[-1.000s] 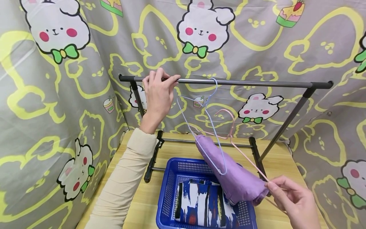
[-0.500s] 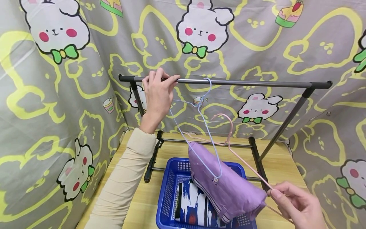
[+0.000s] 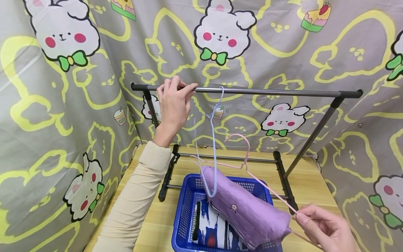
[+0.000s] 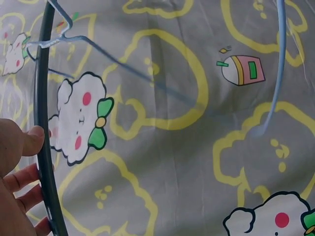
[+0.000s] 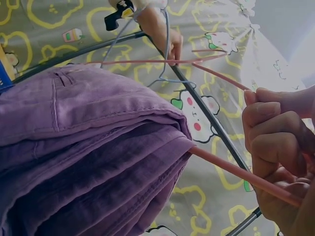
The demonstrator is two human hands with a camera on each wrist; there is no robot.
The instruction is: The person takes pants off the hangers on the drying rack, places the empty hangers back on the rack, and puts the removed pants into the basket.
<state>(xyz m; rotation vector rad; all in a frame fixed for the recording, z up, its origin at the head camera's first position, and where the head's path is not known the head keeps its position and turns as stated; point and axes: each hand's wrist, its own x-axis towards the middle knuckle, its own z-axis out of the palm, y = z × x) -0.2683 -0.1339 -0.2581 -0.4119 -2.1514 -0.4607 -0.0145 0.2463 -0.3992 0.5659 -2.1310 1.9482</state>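
Observation:
My left hand (image 3: 174, 105) grips the dark metal rail (image 3: 267, 92) of a clothes rack near its left end; thumb and fingers lie on either side of it in the left wrist view. Beside that hand, a light blue hanger (image 3: 214, 150) hangs by its hook. With thumb and fingers, my right hand (image 3: 325, 225) pinches the right side of a pink hanger (image 3: 267, 187), whose hook is free, below the rail. Folded purple trousers (image 3: 248, 210) drape over its lower bar, which emerges from the cloth in the right wrist view. They partly cover the basket.
A blue plastic basket (image 3: 177, 220) stands on the wooden table (image 3: 151, 224), with a folded blue, white and black patterned cloth (image 3: 211, 224) inside. Behind it are the rack's base bars (image 3: 226, 158). Rabbit-print curtains (image 3: 283, 63) enclose the table.
The pink hanger and trousers have moved down and left, over the basket. The blue hanger has slid left along the rail and turned. My left hand keeps its place on the rail.

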